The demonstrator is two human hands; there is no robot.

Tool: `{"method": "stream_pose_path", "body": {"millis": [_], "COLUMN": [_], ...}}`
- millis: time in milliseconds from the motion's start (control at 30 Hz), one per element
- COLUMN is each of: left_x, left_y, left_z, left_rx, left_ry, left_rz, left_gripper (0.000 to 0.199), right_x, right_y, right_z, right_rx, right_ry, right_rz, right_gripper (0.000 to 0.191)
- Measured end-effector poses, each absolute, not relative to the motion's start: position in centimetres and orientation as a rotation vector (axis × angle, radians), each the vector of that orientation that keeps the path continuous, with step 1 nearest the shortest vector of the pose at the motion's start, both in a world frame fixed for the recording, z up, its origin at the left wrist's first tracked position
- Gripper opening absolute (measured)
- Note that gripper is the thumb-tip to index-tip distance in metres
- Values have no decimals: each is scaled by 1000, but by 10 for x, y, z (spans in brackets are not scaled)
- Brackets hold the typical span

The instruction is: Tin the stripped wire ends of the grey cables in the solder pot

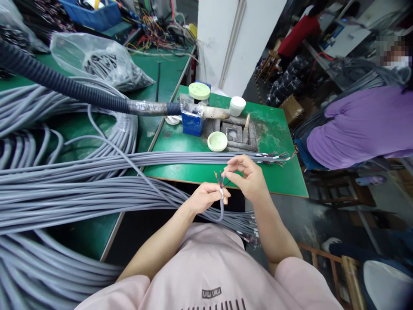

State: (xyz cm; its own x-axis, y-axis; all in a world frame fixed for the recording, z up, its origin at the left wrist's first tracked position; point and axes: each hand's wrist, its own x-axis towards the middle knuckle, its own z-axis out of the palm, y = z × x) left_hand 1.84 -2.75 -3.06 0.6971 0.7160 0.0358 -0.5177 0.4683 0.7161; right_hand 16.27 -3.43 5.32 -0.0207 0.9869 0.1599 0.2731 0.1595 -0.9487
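My left hand (209, 197) is closed around the end of a grey cable (221, 210), just below its stripped part. From that end several thin coloured wires (220, 178) fan upward. At their right side my right hand (245, 177) pinches with thumb and forefinger at one of the wires; its tip is hidden by the fingers. Behind the hands a bundle of grey cables (193, 158) lies across the green table, its stripped wire ends (277, 159) pointing right. More grey cables (129, 196) run in from the left under my left forearm.
A dark ribbed hose (97, 99) reaches over a square metal pot (234, 132) set in the green table (274, 125). Nearby stand a light green lid (217, 141), a white tub (237, 106) and a blue box (192, 122). A person in purple (364, 125) is at right.
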Motion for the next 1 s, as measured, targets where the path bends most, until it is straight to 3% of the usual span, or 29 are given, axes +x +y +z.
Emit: {"method": "stream_pose_path", "body": {"millis": [300,533,1000], "left_x": [19,19,20], "left_y": [-27,-27,-28], "left_z": [-29,-30,-32], "left_rx": [746,751,807], "left_ry": [323,296,348], "left_rz": [752,764,735], "left_gripper": [38,35,35], "right_x": [161,162,163], "right_y": [-35,-38,-37], "right_z": [55,62,67], "right_rx": [-1249,-1192,-1252], "right_ry": [-1655,-1820,-1908], "right_rz": [738,482,471], "right_gripper": [10,15,18]}}
